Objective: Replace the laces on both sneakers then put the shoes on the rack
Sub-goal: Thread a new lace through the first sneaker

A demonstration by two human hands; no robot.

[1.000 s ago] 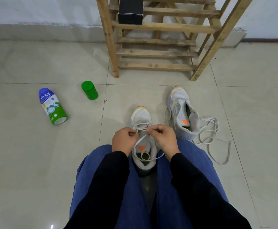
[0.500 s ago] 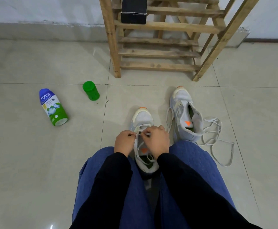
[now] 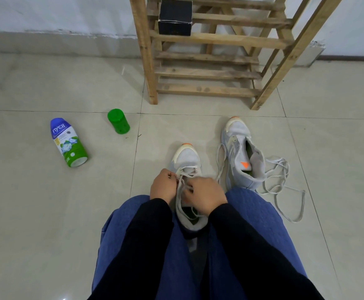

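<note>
Sneakers number two, both pale grey with orange toe tips, standing on the tiled floor [image 3: 36, 213] with toes toward the rack [image 3: 146, 61]. The near sneaker [image 3: 186, 161] sits between the person's knees. Its heel is hidden behind the blue trousers and its tongue lies under the hands. The far sneaker [image 3: 233, 167] stands just beside it to the right, collar open, and its heel is cut off by the right knee.

Hands: two. The left hand [image 3: 162, 188] has thumb and fingers pinched on the lace [image 3: 180, 198] at the near sneaker's upper eyelets. The right hand [image 3: 204, 197] curls over the same lace lower down. Its fingertips are mostly covered by its own back, so the grip there looks like a pinch rather than plainly being one.

A loose lace [image 3: 285, 162] lies tangled on the floor against the far sneaker's right side (whether it is one strand or two cannot be told).

One black box [image 3: 175, 17] sits on a rack shelf, and the rack's top is cut off by the frame. One blue-and-green bottle [image 3: 68, 144] lies on its side to the left, near one green container [image 3: 119, 121], both well apart from the sneakers.

A strip of floor separates the far sneaker's toe from the rack's lowest slats.
</note>
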